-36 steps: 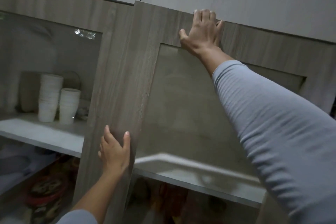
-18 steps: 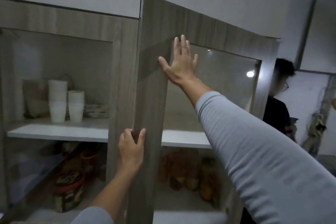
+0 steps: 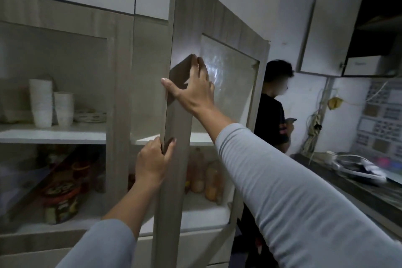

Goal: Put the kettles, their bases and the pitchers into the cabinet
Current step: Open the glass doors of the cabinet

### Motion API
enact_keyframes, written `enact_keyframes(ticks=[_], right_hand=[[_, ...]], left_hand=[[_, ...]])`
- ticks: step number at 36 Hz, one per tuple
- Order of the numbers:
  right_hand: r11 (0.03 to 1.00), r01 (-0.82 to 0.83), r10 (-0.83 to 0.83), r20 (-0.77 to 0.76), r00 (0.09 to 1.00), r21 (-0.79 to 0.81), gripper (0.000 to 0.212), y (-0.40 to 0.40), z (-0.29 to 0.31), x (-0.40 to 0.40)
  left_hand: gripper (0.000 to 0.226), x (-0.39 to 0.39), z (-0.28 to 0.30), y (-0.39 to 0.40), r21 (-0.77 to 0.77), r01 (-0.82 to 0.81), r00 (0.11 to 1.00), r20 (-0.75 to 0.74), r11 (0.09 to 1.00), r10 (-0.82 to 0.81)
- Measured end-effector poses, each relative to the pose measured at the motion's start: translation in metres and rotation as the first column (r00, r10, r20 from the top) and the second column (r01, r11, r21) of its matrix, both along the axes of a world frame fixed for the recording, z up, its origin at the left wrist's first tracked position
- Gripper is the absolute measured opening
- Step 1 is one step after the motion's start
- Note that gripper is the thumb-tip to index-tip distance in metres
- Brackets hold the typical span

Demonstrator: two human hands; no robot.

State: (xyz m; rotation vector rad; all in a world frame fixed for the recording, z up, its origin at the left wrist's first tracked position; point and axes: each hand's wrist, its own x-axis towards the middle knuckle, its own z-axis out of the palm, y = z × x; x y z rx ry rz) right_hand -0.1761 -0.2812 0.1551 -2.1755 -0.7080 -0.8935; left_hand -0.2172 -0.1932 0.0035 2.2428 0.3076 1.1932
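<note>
A: Where is the cabinet [image 3: 65, 67] and how does its door [image 3: 180, 28] stand?

B: Straight ahead on the wall; the door stands swung out, its edge toward the camera; the frosted pane [image 3: 230, 85] faces right.

A: And the hands?

B: The left hand [image 3: 152, 161] grips the door's edge low down, fingers curled round it; the right hand [image 3: 193, 89] lies flat on the door higher up, fingers straight, thumb on the edge.

A: Inside?

B: White cups [image 3: 51, 102] stacked on the upper shelf [image 3: 54, 134]; bottles [image 3: 204, 178] below; I see no kettles, bases or pitchers; a person [image 3: 274, 119] stands at the right by the counter [image 3: 348, 189].
</note>
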Motion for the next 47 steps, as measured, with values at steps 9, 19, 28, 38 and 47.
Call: enact_keyframes(ticks=[9, 19, 28, 38, 47], right_hand=[[0.992, 0.045, -0.030, -0.120, 0.992, 0.121, 0.102, -0.089, -0.031, -0.048], [0.938, 0.086, -0.042, -0.138, 0.990, 0.335, 0.034, -0.230, -0.039, -0.091], [0.852, 0.410, -0.329, -0.274, 0.904, 0.327, 0.036, -0.335, -0.052, -0.101], [0.721, 0.629, -0.473, -0.458, 0.753, 0.289, 0.035, -0.426, -0.060, -0.100], [0.728, 0.671, -0.513, -0.537, 0.670, 0.140, 0.035, -0.462, -0.065, -0.085]], left_hand=[[0.037, -0.049, -0.015, -0.095, 0.150, 0.214, 0.961, 0.147, 0.965, -0.236], [0.066, -0.055, -0.050, -0.225, 0.119, 0.640, 0.763, 0.018, 0.759, -0.646], [0.073, -0.048, -0.046, -0.339, 0.199, 0.711, 0.702, -0.140, 0.675, -0.698], [0.064, -0.021, -0.037, -0.427, 0.195, 0.799, 0.592, -0.422, 0.568, -0.687], [0.063, 0.002, -0.024, -0.468, 0.171, 0.871, 0.464, -0.596, 0.461, -0.655]])
